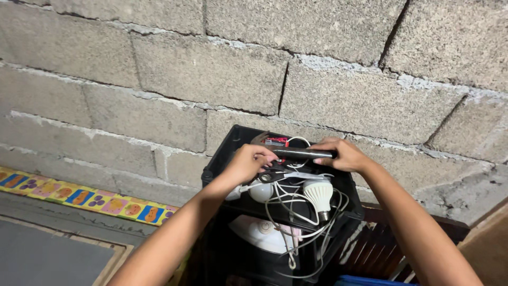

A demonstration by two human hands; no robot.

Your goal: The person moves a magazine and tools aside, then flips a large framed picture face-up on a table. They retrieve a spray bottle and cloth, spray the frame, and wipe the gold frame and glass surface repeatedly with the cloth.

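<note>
The near end of the dark metal tube (pixel 302 153) sat hidden under the left hand (pixel 247 162), whose fingers (pixel 264 157) curled out of sight around it; its far end vanished inside the right hand (pixel 344 155). The small red part (pixel 276 142) behind the tube was too small to identify. Tangled white cords (pixel 288 212) partly hid the rounded white appliance (pixel 262 234). The black plastic crate (pixel 222 153) and a blue object (pixel 365 280) were cut off by the bottom edge.
</note>
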